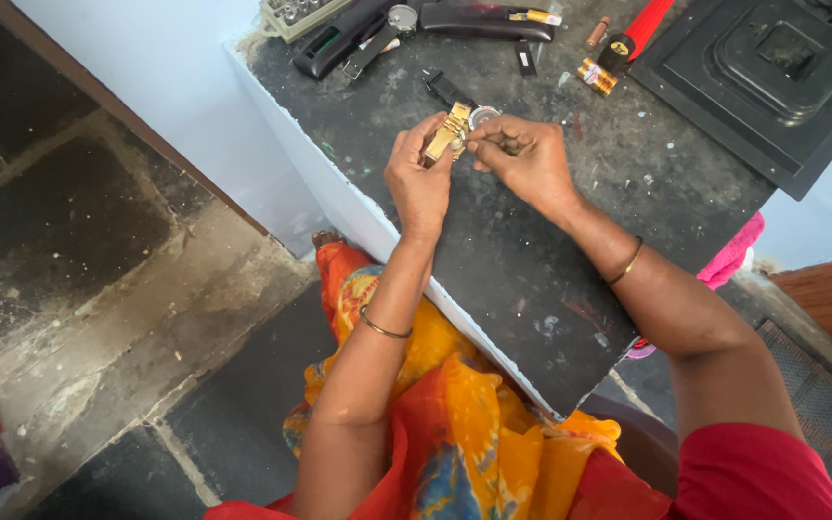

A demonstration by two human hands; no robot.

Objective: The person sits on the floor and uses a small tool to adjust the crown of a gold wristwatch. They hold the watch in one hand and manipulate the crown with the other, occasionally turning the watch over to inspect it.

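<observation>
Left hand (421, 178) grip pinches gold watch (448, 133); right hand (522, 159) grip pressed on small tool (499, 143).

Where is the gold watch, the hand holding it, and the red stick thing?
gold watch (448, 135), head view, on its gold band.
left hand (420, 178), head view, on the back of the hand.
red stick (647, 21), head view, on its red shaft at the top edge.

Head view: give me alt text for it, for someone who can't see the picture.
Seen from above, a person's left hand holds a gold watch over a dark worktop while the right hand pinches a small tool at it. Black cases, a watch strap and a black square tray lie further back.
</observation>
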